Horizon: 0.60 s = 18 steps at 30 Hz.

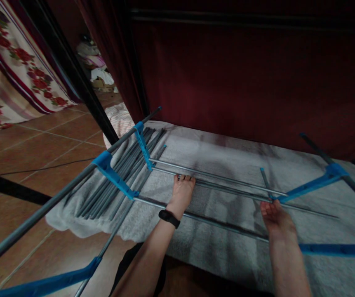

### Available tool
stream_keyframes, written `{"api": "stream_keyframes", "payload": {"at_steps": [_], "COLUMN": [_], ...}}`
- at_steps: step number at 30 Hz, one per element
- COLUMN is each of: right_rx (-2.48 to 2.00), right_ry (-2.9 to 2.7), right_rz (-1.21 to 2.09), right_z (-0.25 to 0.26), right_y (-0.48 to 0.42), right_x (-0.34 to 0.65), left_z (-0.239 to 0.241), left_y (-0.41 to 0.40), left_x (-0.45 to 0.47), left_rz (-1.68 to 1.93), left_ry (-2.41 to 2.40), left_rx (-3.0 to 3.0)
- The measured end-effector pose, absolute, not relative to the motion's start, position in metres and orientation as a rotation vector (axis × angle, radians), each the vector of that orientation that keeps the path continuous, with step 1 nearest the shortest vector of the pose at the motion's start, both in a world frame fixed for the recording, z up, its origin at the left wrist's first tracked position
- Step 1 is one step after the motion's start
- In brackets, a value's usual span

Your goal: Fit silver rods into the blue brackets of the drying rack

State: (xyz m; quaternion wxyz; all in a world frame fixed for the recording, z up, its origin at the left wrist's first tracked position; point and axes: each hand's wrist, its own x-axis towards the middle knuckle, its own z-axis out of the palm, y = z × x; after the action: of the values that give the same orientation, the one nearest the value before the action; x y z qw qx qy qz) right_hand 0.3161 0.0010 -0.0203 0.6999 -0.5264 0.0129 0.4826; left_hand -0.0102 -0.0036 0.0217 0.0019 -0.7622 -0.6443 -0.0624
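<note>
My left hand, with a black band on its wrist, is closed around a thin metal rod that crosses the frame. Farther right, my right hand is curled, palm partly up, at the same rod beside the lower end of a blue plastic bracket. Its fingertips partly hide the joint, so whether the rod is seated there cannot be made out. At the left, two blue brackets hang from a long grey tube. Another crossbar runs nearer to me, under both forearms.
Several loose grey tubes lie bundled on the pale blanket. A black post slants at the left, over the tiled floor. Dark red cloth hangs behind. A blue arm crosses the lower left.
</note>
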Motion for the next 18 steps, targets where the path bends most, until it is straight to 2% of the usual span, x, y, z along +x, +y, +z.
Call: {"api": "stream_keyframes", "payload": {"at_steps": [18], "right_rx": [-1.176], "right_ry": [-0.039], "right_rz": [1.072], "right_z": [-0.02], "right_y": [-0.001], "right_x": [0.303], "left_z": [0.018], "left_y": [-0.002], "left_x": [0.0], "left_rz": [-0.209], "left_ry": [-1.945], "left_rx": [-2.412]}}
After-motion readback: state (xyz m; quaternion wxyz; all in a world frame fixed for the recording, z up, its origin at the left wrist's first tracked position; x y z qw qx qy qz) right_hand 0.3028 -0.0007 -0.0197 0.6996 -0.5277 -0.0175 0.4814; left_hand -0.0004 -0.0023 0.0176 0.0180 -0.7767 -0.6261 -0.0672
